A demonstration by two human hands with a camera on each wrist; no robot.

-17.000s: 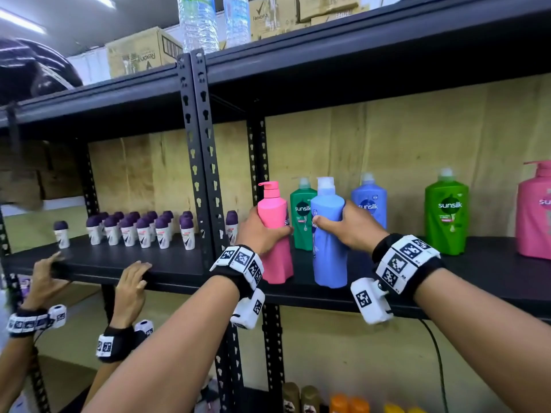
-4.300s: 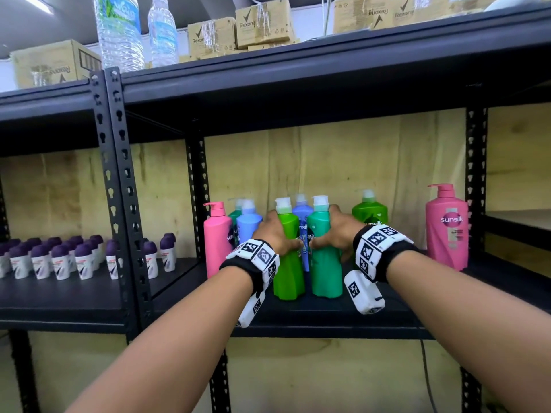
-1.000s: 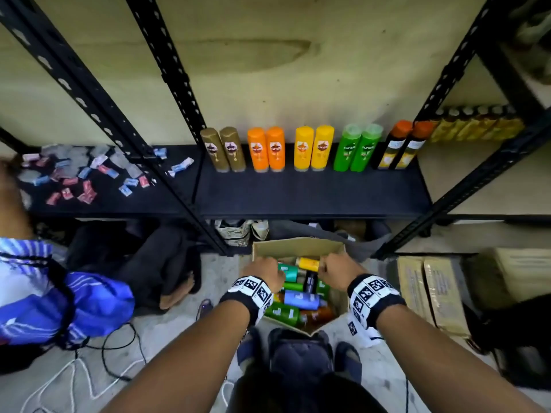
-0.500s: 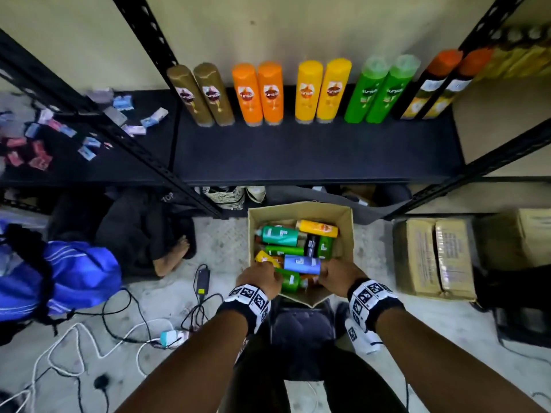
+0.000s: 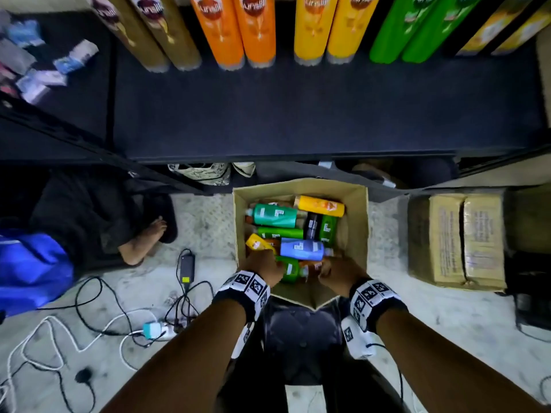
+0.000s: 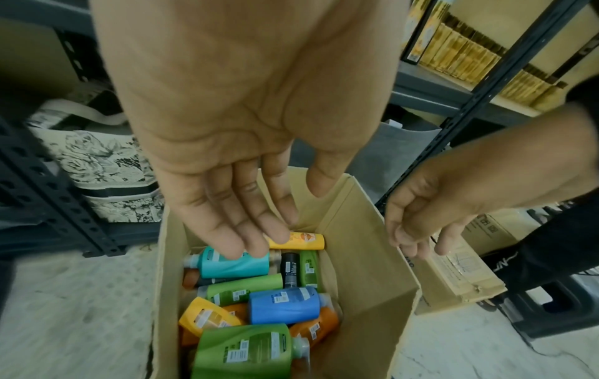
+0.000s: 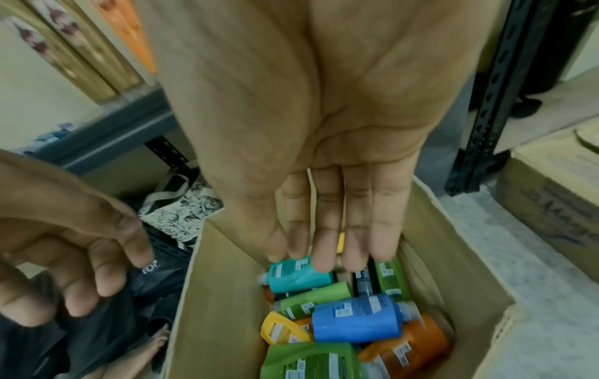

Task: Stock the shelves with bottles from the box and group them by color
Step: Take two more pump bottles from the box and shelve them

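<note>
From the head, a brown cardboard box (image 5: 356,222) sits on the floor, full of smooth plastic bottles lying down. Both hands reach over its near edge.

From the left wrist, the left hand (image 6: 246,123) hangs above the box, fingers straight and close together, holding nothing.

From the right wrist, the right hand (image 7: 324,143) hangs above the box too, fingers straight, together, empty. A round blue bottle (image 7: 354,319) lies on top of the pile.

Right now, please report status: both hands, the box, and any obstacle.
Left hand and right hand open above the box, holding nothing. Blue bottle lies on top of the pile. Nothing blocks the reach.
</note>
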